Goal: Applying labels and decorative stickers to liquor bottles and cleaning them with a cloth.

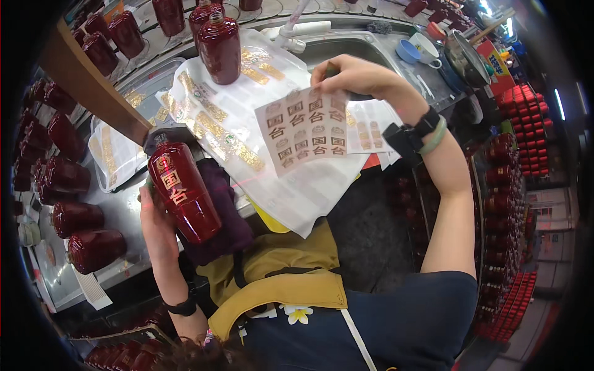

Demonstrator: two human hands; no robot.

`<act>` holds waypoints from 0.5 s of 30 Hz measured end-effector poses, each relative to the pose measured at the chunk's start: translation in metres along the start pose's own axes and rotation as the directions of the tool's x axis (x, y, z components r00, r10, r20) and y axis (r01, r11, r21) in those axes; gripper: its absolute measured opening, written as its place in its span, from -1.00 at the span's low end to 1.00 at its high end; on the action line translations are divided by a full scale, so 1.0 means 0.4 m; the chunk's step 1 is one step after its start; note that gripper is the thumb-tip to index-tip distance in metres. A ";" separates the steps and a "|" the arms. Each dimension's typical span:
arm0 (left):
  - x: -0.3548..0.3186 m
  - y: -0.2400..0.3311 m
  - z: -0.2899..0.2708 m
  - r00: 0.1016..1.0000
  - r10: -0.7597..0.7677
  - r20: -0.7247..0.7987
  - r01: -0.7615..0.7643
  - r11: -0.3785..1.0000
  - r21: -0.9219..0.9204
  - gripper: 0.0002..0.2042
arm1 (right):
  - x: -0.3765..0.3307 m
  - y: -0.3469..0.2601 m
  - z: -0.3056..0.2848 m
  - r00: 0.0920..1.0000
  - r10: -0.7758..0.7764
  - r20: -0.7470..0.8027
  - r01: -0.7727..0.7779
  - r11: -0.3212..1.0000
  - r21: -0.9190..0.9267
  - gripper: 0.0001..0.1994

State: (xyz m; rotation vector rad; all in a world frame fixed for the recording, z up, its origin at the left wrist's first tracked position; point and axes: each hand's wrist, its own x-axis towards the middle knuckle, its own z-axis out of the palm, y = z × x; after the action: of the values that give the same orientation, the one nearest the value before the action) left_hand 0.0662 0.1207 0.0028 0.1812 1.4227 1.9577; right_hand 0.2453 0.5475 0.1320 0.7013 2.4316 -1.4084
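Note:
My left hand [159, 226] is wrapped round the side of a glossy dark red bottle [193, 205], which leans over a dark purple cloth. A gold emblem and pale gold characters sit on the bottle's upper face. My right hand [359, 75] pinches the top edge of a decal sheet [288, 154] printed with rows of brown-gold marks. Something small and dark also shows between the right fingers; its kind I cannot make out. Beneath the decal sheet lies a large white paper [297, 201], with gold-flecked decal strips [216, 133] on its left part.
Another red bottle [219, 52] stands upright on the paper's far end. A brown wooden post [93, 80] slants down beside the held bottle. Beyond the paper is a metal sink [346, 46]; several red bottles [77, 219] lie at the left.

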 end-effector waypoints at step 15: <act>-0.007 0.002 0.011 1.000 -0.009 0.025 0.009 1.000 -0.002 -0.39 | 0.002 0.330 -0.247 0.861 0.179 -0.476 -0.463 0.663 -0.589 -0.60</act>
State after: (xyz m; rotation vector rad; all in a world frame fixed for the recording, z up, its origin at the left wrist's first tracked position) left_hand 0.0700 0.1225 0.0060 0.1972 1.4032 1.9426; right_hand 0.3159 0.6884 0.0829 1.2003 2.6268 -0.1582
